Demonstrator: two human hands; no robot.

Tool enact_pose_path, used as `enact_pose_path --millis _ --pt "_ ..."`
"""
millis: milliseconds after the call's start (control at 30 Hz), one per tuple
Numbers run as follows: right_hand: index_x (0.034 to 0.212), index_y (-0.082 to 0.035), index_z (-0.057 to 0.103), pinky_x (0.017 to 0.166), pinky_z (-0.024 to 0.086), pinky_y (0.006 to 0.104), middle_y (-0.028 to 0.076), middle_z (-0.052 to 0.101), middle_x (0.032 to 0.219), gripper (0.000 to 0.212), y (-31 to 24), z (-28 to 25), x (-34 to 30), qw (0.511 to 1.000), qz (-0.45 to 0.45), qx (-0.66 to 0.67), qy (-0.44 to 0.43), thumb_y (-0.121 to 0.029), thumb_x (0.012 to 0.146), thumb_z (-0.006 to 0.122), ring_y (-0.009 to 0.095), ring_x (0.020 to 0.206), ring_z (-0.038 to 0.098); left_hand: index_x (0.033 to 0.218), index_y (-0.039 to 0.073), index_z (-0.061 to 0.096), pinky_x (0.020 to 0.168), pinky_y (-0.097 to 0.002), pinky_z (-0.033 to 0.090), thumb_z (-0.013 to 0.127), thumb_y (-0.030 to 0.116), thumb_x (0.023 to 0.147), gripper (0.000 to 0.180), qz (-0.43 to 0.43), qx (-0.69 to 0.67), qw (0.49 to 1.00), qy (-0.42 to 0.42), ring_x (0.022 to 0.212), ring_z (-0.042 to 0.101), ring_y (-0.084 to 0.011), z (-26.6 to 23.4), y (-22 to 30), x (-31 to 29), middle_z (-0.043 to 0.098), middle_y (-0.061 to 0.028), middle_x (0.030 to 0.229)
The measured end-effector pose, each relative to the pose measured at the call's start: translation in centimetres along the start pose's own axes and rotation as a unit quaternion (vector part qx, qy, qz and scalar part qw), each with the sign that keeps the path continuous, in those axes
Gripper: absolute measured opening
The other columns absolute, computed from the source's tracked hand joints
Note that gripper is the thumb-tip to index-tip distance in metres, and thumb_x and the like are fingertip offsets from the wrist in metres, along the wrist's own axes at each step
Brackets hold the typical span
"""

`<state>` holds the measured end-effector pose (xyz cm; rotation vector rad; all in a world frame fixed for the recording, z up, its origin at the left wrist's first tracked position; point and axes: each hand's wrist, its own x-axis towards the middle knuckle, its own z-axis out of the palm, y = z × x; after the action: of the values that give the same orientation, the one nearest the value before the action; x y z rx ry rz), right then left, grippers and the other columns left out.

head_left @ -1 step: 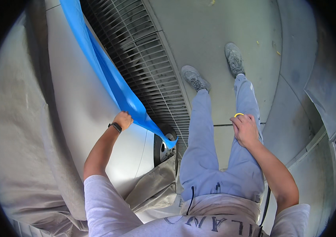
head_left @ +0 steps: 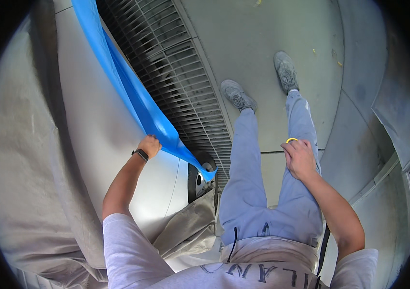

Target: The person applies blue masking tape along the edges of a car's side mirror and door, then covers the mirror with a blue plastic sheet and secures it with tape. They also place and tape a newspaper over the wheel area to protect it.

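Note:
My left hand (head_left: 150,146), a dark watch on its wrist, is closed on the near edge of a blue plastic sheet (head_left: 159,124). The sheet runs in a long folded strip down the lower side of a pale car panel (head_left: 96,103), and its near end narrows beside the wheel (head_left: 200,182). My right hand (head_left: 300,158) is curled in front of my thigh, around a small yellow curved thing (head_left: 291,139). Only the rim of that yellow thing shows above the fingers; the rest is hidden.
A metal floor grate (head_left: 181,72) runs beside the car, with grey floor (head_left: 243,33) beyond it. Brown cloth covers (head_left: 26,135) drape over the car at the left and near the wheel (head_left: 188,226). Grey sheeting (head_left: 364,111) stands along the right.

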<state>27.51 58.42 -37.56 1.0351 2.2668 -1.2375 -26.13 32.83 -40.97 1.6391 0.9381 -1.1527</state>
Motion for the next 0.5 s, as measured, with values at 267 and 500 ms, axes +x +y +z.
enact_pose_path --millis 267,500 --pt "0.107 -0.012 0.073 0.095 0.045 0.0429 0.005 0.068 0.090 0.017 -0.2 1.4 -0.5 1.000 -0.002 -0.003 0.005 -0.012 0.090 0.070 0.025 0.093 0.064 0.166 0.002 0.010 0.090 -0.0429 0.059 0.051 0.026 0.104 0.079 -0.262 -0.170 0.947 -0.069 0.107 0.072 -0.0341 -1.3 -2.6 7.7 0.074 -0.0184 0.118" --pt "0.106 -0.010 0.073 0.091 0.046 0.0423 0.008 0.069 0.090 0.018 -0.8 2.4 -0.3 1.000 0.002 -0.020 -0.015 -0.011 0.088 0.071 0.026 0.089 0.065 0.165 0.018 0.011 0.076 -0.0442 0.062 0.056 0.021 0.103 0.076 -0.328 -0.065 0.930 -0.156 0.100 0.076 -0.0246 3.2 -4.6 17.7 0.074 -0.0081 0.127"
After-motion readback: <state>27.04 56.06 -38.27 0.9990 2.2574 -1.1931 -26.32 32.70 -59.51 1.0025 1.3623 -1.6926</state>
